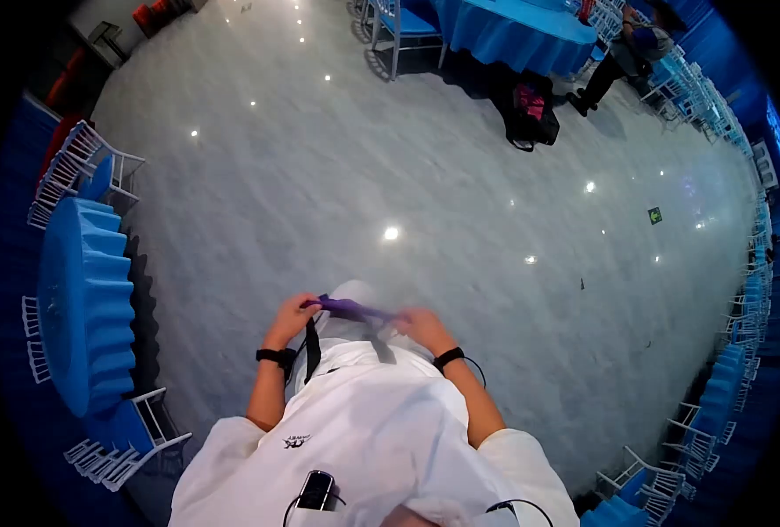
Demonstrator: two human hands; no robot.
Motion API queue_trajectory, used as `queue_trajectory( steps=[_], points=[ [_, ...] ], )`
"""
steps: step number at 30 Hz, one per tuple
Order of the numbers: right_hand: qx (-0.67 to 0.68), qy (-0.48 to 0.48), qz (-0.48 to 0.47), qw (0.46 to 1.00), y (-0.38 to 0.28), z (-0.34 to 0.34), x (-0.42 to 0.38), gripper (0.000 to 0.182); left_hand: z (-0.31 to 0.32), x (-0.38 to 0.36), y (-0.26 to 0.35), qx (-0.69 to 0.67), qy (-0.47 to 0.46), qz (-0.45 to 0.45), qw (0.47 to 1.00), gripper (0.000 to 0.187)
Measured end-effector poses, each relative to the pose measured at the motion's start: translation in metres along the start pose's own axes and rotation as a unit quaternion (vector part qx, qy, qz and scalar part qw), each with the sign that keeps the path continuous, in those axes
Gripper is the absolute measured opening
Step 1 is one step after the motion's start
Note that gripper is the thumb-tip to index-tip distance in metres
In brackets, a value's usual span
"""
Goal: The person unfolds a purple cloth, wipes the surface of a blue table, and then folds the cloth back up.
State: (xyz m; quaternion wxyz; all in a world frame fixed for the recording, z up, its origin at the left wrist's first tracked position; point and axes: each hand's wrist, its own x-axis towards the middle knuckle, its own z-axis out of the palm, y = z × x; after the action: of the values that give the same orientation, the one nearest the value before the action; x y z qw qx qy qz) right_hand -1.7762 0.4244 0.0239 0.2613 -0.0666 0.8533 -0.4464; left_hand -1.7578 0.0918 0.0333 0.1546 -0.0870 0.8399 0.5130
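The purple strip looks like thin cloth, so it should be light and soft, with little risk of breaking. It would probably sag or fold if one end were let go, and a smooth weave could slip a little between the fingers. A pinch near each end suits it best, keeping the middle flat and free of twists.

At the left, the left hand grasps one end of the purple strip between thumb and fingers, with a black strap hanging just beside it. The strip runs across from there, in front of the body and over the white clothing, slanting slightly down towards the right hand. That hand is closed on the other end, though blur hides how its fingertips sit. The strip is thus between the two hands, touching both, above the pale floor. A dark wristband circles the right wrist.
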Motion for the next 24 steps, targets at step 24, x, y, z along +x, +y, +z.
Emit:
queue_trajectory(
  steps=[24],
  points=[
    [0.276,0.311,0.082,0.906,-0.061,-0.281,0.494,0.012,-0.106,0.611,0.224,0.050,-0.230,0.108,0.966,0.011]
  ],
)
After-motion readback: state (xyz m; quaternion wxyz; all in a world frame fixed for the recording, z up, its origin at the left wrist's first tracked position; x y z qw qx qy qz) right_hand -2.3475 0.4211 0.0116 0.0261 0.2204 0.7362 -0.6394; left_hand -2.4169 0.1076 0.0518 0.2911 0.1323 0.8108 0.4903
